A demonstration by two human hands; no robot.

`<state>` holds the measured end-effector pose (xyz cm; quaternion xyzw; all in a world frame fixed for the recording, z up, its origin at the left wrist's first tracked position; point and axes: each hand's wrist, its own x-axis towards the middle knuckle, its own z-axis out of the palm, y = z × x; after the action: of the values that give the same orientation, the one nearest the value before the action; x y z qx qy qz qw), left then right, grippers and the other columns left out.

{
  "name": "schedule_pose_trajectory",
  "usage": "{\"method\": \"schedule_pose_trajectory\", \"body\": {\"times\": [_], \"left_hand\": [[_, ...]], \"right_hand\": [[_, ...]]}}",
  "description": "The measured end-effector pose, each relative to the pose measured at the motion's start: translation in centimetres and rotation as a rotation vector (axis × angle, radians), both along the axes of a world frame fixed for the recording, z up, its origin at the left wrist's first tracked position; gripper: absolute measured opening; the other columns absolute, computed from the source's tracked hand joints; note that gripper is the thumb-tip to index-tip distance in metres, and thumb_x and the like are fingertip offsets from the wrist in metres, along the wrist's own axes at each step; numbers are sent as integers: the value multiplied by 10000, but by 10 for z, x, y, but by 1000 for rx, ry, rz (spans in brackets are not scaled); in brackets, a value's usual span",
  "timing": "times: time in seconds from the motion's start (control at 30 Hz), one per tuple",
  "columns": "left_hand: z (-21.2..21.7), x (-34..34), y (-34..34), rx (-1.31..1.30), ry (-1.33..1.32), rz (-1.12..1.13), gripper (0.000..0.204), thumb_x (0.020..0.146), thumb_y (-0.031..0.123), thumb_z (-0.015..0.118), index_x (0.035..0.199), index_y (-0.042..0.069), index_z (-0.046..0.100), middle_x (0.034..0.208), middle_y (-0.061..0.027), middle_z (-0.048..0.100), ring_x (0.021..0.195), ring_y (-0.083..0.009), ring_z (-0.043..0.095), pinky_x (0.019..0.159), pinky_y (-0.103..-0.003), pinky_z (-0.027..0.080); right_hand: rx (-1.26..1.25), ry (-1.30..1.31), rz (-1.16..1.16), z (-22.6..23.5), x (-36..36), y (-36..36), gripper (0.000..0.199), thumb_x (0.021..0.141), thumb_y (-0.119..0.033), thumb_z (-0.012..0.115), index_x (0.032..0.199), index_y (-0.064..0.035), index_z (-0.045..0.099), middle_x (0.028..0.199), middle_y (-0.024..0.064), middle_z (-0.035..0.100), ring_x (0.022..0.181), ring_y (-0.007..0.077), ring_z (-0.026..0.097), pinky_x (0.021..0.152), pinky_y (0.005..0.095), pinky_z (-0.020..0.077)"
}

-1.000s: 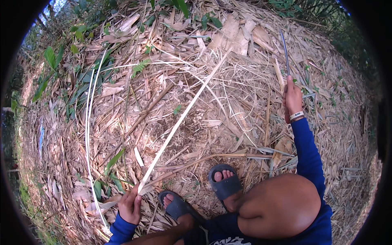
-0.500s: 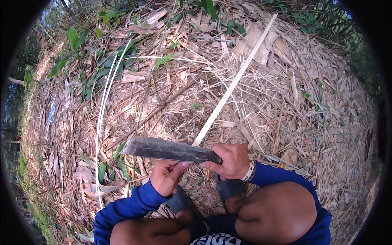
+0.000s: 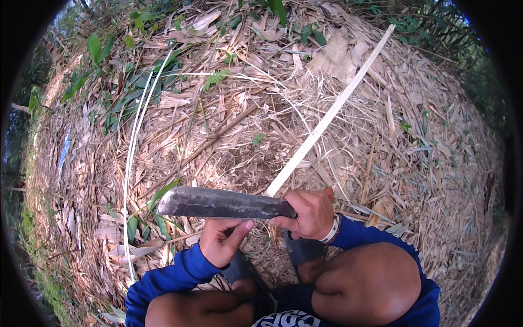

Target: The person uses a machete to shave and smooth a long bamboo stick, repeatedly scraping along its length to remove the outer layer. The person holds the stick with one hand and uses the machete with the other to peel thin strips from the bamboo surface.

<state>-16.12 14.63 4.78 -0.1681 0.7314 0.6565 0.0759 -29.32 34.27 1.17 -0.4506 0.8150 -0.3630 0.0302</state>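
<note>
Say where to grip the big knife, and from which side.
Probably at its narrower right end, from the right: the knife is held crosswise, its broad blade pointing left, and the right hand wraps that end. Coming from the left would meet the blade, with the left hand close below.

You wore long blue sleeves [image 3: 169, 277], a pale wristband [image 3: 330, 231] on your right arm, dark shorts [image 3: 294, 295] that left your knees [image 3: 376, 280] bare, bold white print [image 3: 287, 319] at your lap, and dark sandals [image 3: 304, 251].
</note>
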Motion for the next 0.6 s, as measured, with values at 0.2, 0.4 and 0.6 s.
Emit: {"method": "schedule_pose_trajectory", "body": {"times": [0.2,0.4,0.6], "left_hand": [[4,1,-4,-29,-64,-45,189,953,102,635,1030,-58,702,771,-132,684,706,-105,587,651,-270,465],[4,5,-6,12,-14,-14,295,959,106,625,1215,-40,643,733,-87,604,650,-99,557,611,-268,443],[8,14,-18,42,-79,-43,379,980,109,589,1344,1,569,716,-43,565,589,-77,518,582,-251,436]], "right_hand": [[-11,48,-30,3,-5,5,529,811,-563,704,803,-48,585,648,103,588,557,288,623,526,394,500],[1,62,-77,-2,-13,8,520,813,-556,707,811,-48,595,666,115,605,565,302,631,522,396,495],[4,11,-166,-8,-27,18,503,840,-527,700,813,-36,593,664,137,610,576,326,633,516,406,477]]}}
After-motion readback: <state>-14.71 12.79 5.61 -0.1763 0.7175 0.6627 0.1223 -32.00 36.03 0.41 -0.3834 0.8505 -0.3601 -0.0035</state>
